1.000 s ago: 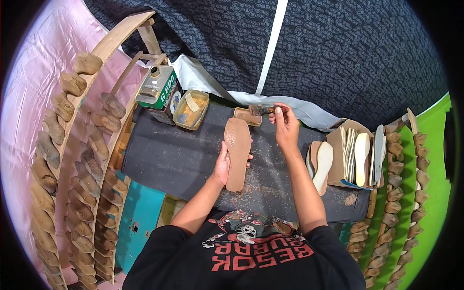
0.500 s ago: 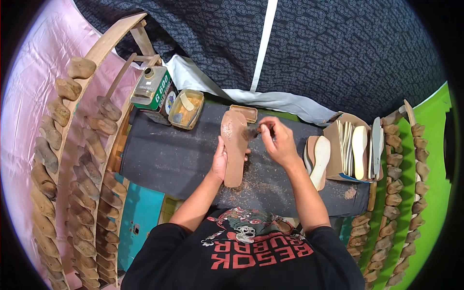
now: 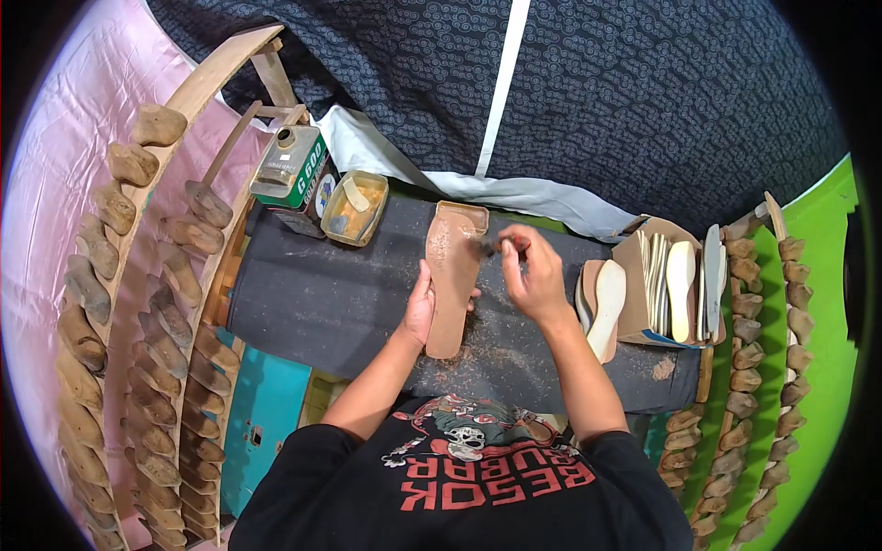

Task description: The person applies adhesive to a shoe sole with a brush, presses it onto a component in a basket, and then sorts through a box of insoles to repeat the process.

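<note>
A brown insole is held up over the table, its wide end pointing away from me and flecked with pale crumbs. My left hand is closed around its left edge, with fingertips showing at the right side. In a pinch of my right hand is a small brush, its dark bristles blurred against the insole's upper right edge. Behind the wide end, a shallow tray is partly covered by the insole.
A green and white can and a tub of tan paste stand at the back left. Right, a cardboard box holds several insoles, with more insoles beside it. Racks of wooden shoe lasts flank the crumb-strewn table.
The insole has shifted slightly to the right and tilted, now overlapping the tray behind it. My right hand and the brush have moved a little to the right.
</note>
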The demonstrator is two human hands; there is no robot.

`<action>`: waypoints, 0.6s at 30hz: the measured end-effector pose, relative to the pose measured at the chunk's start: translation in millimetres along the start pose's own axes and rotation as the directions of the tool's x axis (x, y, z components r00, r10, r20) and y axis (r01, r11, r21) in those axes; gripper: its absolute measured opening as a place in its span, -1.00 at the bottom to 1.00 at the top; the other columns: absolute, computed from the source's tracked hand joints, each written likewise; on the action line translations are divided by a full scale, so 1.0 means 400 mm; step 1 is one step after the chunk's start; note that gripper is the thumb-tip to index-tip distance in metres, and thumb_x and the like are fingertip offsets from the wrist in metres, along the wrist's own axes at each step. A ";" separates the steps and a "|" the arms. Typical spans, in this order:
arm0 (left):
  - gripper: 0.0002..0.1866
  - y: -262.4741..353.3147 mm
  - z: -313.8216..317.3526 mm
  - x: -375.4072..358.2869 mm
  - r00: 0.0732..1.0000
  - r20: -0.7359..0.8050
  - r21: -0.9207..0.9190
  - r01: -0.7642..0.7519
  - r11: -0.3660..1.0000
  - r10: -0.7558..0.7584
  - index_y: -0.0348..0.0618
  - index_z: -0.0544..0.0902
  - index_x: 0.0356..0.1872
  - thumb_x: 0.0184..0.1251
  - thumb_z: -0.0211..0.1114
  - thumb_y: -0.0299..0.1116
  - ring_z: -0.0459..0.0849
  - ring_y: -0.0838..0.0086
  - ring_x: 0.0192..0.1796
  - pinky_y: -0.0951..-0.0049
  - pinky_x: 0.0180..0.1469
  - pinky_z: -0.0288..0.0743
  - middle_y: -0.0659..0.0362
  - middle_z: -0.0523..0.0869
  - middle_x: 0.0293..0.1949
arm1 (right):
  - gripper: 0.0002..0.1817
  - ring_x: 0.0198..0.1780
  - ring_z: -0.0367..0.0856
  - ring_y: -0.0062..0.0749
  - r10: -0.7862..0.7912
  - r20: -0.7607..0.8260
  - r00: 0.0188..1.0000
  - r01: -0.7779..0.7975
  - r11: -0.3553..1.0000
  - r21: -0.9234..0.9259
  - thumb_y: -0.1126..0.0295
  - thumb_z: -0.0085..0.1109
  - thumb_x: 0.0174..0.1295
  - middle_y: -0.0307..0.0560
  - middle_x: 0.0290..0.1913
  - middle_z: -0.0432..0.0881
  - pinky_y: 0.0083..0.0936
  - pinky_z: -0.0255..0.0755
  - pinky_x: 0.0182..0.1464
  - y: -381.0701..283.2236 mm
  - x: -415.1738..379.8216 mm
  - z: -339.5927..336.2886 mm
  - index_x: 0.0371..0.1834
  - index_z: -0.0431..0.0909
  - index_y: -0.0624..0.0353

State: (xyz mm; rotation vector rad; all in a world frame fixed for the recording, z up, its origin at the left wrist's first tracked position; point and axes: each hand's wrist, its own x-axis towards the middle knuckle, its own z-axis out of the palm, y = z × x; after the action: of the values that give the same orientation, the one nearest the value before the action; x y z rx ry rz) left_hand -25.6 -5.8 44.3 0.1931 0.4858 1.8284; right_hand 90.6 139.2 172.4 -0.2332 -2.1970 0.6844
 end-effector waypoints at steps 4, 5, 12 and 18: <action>-0.20 0.017 -0.016 0.006 1.000 0.022 -0.006 -0.009 1.000 0.009 -0.13 0.48 0.39 0.58 -0.21 0.38 0.77 0.25 -0.04 0.30 -0.07 0.71 0.05 0.73 0.06 | -0.89 -0.36 0.62 -0.15 0.096 0.120 0.988 -0.110 0.986 0.122 0.55 0.19 0.34 0.03 -0.37 0.61 -0.34 0.52 -0.26 -0.041 -0.039 0.000 -0.11 0.55 0.28; -0.20 0.015 -0.015 0.007 1.000 0.006 0.002 -0.002 1.000 0.002 -0.14 0.48 0.39 0.58 -0.22 0.38 0.77 0.25 -0.03 0.30 -0.07 0.71 0.06 0.73 0.06 | -0.89 -0.36 0.62 -0.15 0.099 0.117 0.988 -0.113 0.986 0.120 0.55 0.19 0.34 0.03 -0.37 0.61 -0.34 0.52 -0.26 -0.040 -0.035 -0.004 -0.11 0.55 0.28; -0.21 -0.025 0.012 0.008 0.996 0.049 0.071 0.071 0.995 -0.075 -0.12 0.48 0.39 0.58 -0.22 0.37 0.77 0.25 0.01 0.30 -0.06 0.71 0.08 0.71 0.10 | -0.89 -0.39 0.64 -0.37 0.026 -0.074 0.997 -0.025 1.000 0.020 0.54 0.16 0.39 -0.02 -0.30 0.67 -0.48 0.53 -0.30 -0.005 0.035 -0.013 -0.08 0.59 0.32; -0.22 -0.012 0.026 0.013 0.996 -0.077 -0.063 0.031 0.998 -0.036 -0.09 0.47 0.41 0.59 -0.22 0.37 0.76 0.24 0.03 0.30 -0.03 0.70 0.11 0.71 0.14 | -0.88 -0.35 0.66 -0.13 -0.049 0.094 0.994 0.041 0.996 0.078 0.54 0.21 0.31 0.07 -0.34 0.63 -0.31 0.55 -0.25 -0.060 -0.026 0.014 -0.13 0.56 0.30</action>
State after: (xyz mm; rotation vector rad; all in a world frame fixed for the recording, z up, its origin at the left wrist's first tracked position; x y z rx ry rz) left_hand -19.1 2.6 50.9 0.0712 0.4839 1.8207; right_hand 94.5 113.0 175.9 -0.1134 -2.2544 0.7665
